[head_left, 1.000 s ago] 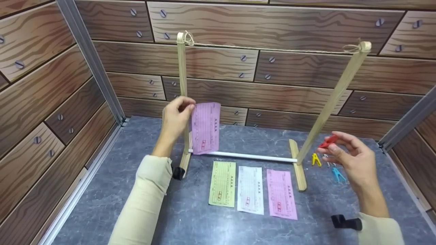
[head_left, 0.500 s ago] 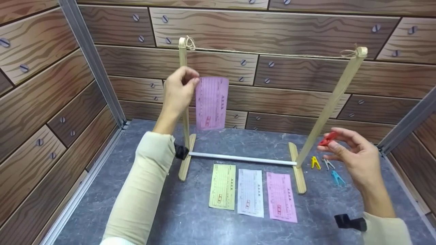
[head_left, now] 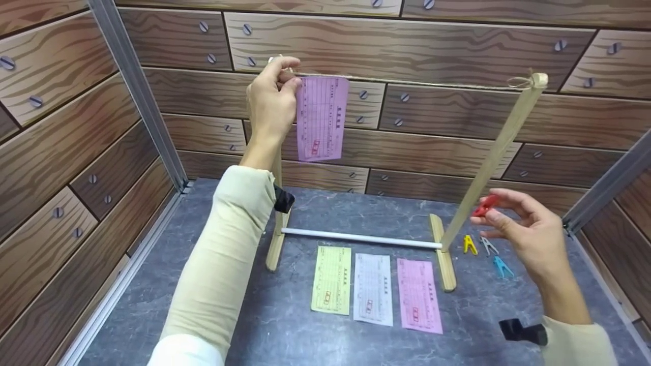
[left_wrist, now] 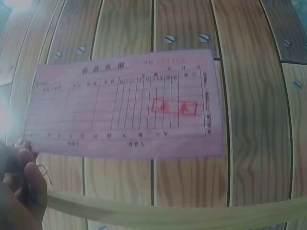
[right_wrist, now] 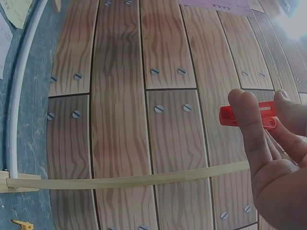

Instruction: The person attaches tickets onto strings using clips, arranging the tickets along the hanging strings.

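Note:
My left hand (head_left: 274, 99) pinches a pink receipt slip (head_left: 321, 119) by its upper left corner. The slip hangs upright, its top edge level with the twine line (head_left: 407, 83) near the left post. Printed lines and a red stamp fill the slip's face in the left wrist view, where fingertips (left_wrist: 34, 175) hold one corner. Low beside the right post, my right hand (head_left: 529, 234) pinches a red clothespin (head_left: 485, 206) between thumb and fingers. The right wrist view shows this clothespin lying across the fingers. The left post's top is mostly behind my left hand.
A wooden frame with a right post (head_left: 496, 162) and white bottom rod (head_left: 361, 238) stands on the grey table (head_left: 285, 330). Before it lie a green slip (head_left: 331, 280), a white slip (head_left: 373, 290) and another pink slip (head_left: 419, 296). Yellow (head_left: 470, 245), grey (head_left: 489, 246) and blue clothespins (head_left: 502, 267) lie at right.
My left hand has lifted the pink slip from near the bottom rod up to the twine. The right hand stays nearly in place with the red clothespin.

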Demonstrator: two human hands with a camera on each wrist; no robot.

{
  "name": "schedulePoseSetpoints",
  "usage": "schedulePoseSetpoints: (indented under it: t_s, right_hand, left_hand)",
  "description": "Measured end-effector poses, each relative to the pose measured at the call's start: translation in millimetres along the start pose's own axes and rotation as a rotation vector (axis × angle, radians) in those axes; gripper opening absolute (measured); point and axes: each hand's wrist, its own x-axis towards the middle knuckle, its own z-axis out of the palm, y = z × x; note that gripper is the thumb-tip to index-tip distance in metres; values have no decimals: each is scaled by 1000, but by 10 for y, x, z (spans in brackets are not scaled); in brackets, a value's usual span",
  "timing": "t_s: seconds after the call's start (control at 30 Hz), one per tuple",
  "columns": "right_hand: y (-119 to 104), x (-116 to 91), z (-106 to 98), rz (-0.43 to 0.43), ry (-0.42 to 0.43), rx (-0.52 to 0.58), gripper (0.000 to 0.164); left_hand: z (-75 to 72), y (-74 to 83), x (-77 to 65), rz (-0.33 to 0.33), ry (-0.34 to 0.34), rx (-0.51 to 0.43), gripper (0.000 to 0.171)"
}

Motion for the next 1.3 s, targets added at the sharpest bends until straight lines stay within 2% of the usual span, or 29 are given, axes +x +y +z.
schedulePoseSetpoints:
  t_s: [0.13, 0.43, 0.6, 0.7, 0.83, 0.9, 1.13, 1.3]
  right_hand:
    - [-31, 1, 24, 14, -11, -47, 35]
    - [-77, 11, 64, 23, -40, -91, 36]
    - [-98, 11, 75, 27, -64, -118, 36]
    - [-116, 14, 85, 25, -74, -131, 36]
    - [-148, 17, 104, 23, -67, -127, 36]
    - [-169, 18, 113, 19, -67, -126, 36]
    - [-286, 50, 213, -28, -70, -63, 35]
    - [-444, 129, 367, -86, -117, 2, 34]
  left_hand:
    - [-11, 38, 12, -52, 0, 40, 28]
    - [-58, 56, 67, -49, -34, 32, 22]
    - [-27, 92, 64, -94, -30, 91, 23]
    - [-3, 132, 70, -109, -40, 158, 23]
    - [23, 181, 91, -107, -56, 243, 20]
    - [29, 197, 100, -113, -57, 254, 17]
    - [48, 191, 97, -128, -48, 235, 11]
    - [41, 181, 96, -149, -66, 226, 9]
